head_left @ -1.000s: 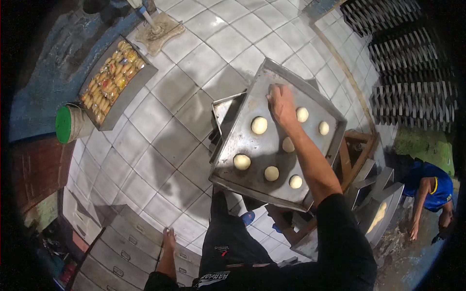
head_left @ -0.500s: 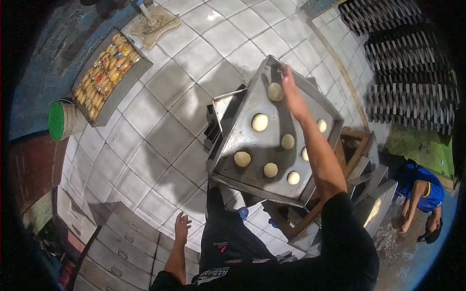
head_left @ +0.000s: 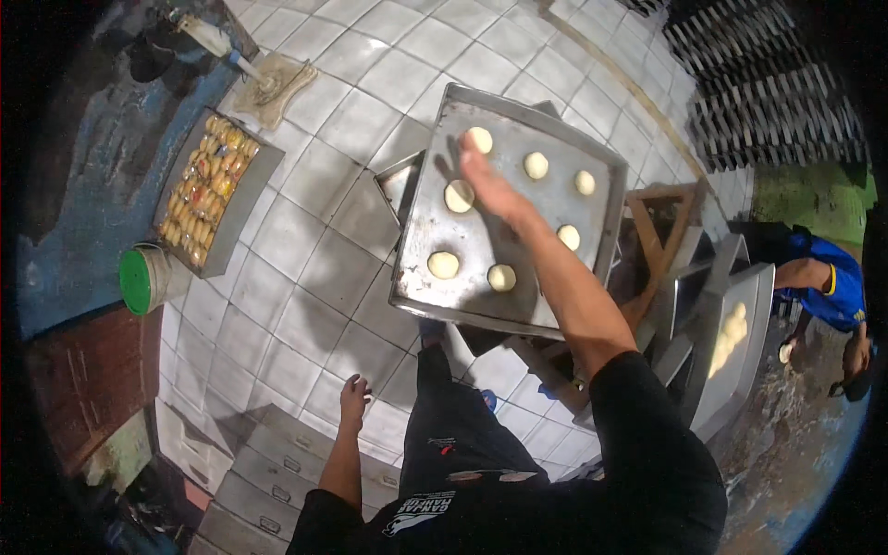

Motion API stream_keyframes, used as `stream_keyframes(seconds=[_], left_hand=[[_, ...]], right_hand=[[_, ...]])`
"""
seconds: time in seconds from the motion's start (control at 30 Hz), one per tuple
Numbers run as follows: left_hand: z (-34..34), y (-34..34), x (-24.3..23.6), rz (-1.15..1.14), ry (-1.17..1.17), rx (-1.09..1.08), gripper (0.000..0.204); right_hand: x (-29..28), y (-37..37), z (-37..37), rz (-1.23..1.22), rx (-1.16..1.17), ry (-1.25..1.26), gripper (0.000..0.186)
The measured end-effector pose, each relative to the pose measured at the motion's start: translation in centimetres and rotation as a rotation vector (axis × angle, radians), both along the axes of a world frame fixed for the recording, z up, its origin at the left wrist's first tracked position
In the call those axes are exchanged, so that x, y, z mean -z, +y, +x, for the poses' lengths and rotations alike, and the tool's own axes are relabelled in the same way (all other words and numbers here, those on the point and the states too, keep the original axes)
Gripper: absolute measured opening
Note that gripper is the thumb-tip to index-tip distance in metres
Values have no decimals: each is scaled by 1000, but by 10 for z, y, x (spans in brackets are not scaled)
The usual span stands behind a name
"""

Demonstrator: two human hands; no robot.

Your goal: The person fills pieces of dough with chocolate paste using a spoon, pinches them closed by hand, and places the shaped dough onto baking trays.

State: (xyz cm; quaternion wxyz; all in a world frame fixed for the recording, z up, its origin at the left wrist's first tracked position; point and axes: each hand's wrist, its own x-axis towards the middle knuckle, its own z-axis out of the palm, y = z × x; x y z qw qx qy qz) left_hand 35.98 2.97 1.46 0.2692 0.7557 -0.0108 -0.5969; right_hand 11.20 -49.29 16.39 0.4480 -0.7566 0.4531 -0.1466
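Note:
A metal tray (head_left: 518, 240) holds several round, pale dough balls, spaced apart. My right hand (head_left: 490, 185) reaches over it with fingers stretched out, slightly blurred. Its fingertips overlap the farthest dough ball (head_left: 480, 140); whether they touch it I cannot tell. Another dough ball (head_left: 458, 196) lies just left of the palm. My right forearm hides part of the tray's right side. Low on the left, my left hand (head_left: 354, 400) hangs beside my leg with nothing in it, its fingers loosely bent and apart.
Beneath the tray, other trays jut out beside a wooden frame (head_left: 661, 240). A box of wrapped bread rolls (head_left: 208, 190) and a green-lidded bucket (head_left: 136, 280) stand left. At right, a person in blue (head_left: 823, 282) works near a tray with dough (head_left: 729, 340). Drawers (head_left: 268, 481) stand lower left.
My right hand has shifted left over the tray, still stretched out. The whole view has turned a little. The person at right has changed posture and holds something small and pale.

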Motion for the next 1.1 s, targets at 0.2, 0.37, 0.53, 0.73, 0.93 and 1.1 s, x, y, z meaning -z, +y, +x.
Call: stream_keyframes(seconds=[0.2, 0.37, 0.53, 0.73, 0.93, 1.1], left_hand=[[-28, -39, -23, -230, -7, 92, 54], [-87, -48, -27, -259, 42, 382, 48], [-151, 0, -37, -359, 29, 628, 39], [-290, 62, -78, -651, -54, 1256, 36], [-443, 73, -223, -1076, 4, 1626, 42], [-565, 31, -376, -1725, -111, 1445, 42]], right_hand=[[-104, 146, -98, 110, 372, -136, 49], [-80, 407, -184, 146, 164, 360, 35], [0, 671, -295, 517, 18, 493, 43], [42, 970, -421, 734, 1595, -57, 13], [-8, 1017, -465, 601, 1785, -208, 22], [-103, 875, -578, 282, 1270, -175, 28]])
